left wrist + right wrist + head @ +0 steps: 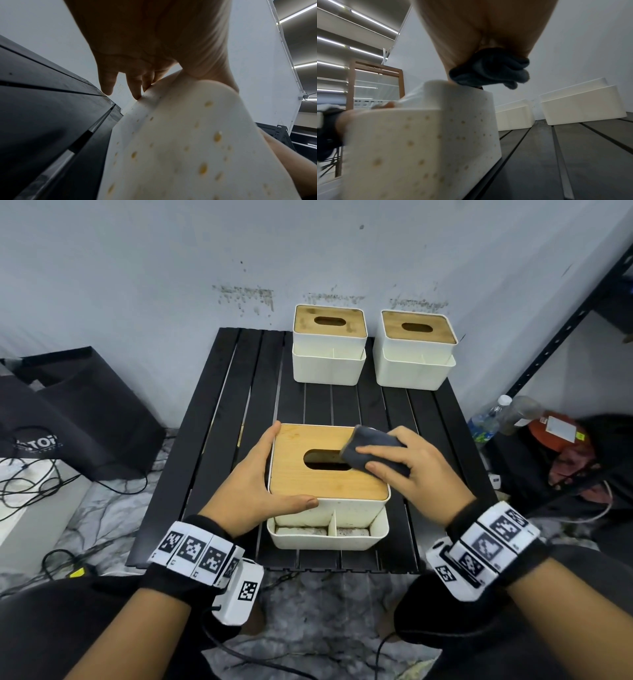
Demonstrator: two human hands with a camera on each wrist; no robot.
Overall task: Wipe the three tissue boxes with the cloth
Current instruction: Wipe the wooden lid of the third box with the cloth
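Three white tissue boxes with bamboo lids stand on a black slatted table. The near box is in the middle; two more stand side by side at the back by the wall. My left hand braces the near box, with straight fingers along its left side and the thumb along its front edge. My right hand grips a bunched dark grey cloth and presses it on the lid, right of the slot. In the right wrist view the cloth sits on the speckled box.
A black bag and loose cables lie on the floor to the left. Bottles and clutter sit to the right under a black metal rack. A stained wall runs right behind the back boxes.
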